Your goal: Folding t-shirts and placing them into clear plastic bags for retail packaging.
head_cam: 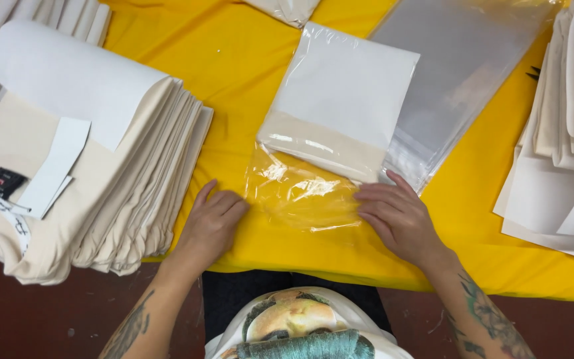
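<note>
The right hand's fingers lie flat and spread on the loose flap of a clear plastic bag, gripping nothing; the left hand rests open on the yellow desk just beside it. Inside the bag sits a folded cream shirt — it lies between stacks of shirts. Smoothing the flap well likely means pressing evenly — from shirt edge outward.
</note>
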